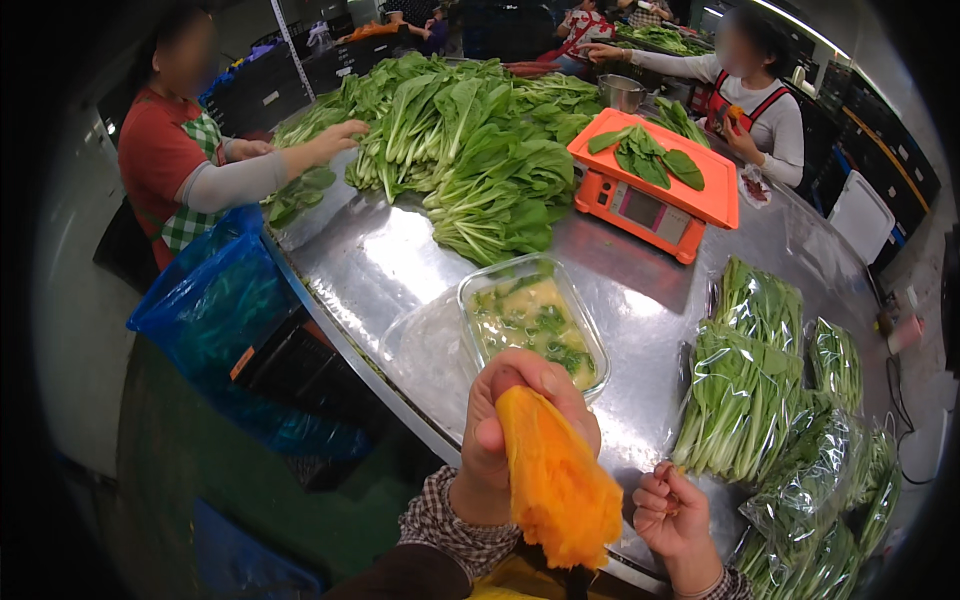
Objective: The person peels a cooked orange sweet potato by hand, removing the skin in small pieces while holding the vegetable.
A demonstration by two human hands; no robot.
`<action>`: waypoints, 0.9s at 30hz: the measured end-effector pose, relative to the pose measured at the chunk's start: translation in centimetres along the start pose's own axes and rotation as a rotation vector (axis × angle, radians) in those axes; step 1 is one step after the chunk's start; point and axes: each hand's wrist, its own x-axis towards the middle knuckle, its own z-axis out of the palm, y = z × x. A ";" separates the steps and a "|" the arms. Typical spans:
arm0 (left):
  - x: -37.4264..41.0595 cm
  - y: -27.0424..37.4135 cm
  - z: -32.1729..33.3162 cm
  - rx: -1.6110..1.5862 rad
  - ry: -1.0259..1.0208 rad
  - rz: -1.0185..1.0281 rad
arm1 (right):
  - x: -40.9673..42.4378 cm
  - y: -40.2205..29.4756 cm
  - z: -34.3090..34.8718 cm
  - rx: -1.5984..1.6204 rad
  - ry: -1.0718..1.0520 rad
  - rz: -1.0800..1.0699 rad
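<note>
My left hand [517,435] grips a torn piece of orange flesh with yellow skin [559,480], perhaps sweet potato or pumpkin, above the table's near edge. To its right, my right hand [671,510] is raised with curled fingers and the thumb near the fingertips; a small orange-yellow bit shows there, and whether it is pinched is unclear. Just beyond my left hand, a rectangular glass container [600,367] of yellowish soup with green leaves stands on the metal table [637,300]. Bagged leafy greens [742,405] lie beyond and right of my right hand.
A large pile of loose leafy greens [450,127] covers the far middle. An orange weighing scale [660,180] holds several leaves. A metal pot [621,93] stands behind it. Co-workers are at the left [180,142] and right [757,105]. A blue plastic bag [217,300] hangs beside the left edge.
</note>
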 end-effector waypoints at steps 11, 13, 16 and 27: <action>0.1 -0.6 0.4 0.095 0.634 0.044 | 0.1 -0.1 0.2 -0.007 0.015 0.010; 0.2 -0.6 0.5 0.111 0.624 0.050 | 0.1 0.0 0.2 -0.003 0.017 0.011; 0.2 -0.7 0.4 0.067 0.539 0.059 | 0.2 0.0 0.4 -0.021 0.028 -0.002; -0.2 0.0 0.7 0.047 0.184 -0.007 | 0.0 0.1 0.4 -0.051 0.042 -0.007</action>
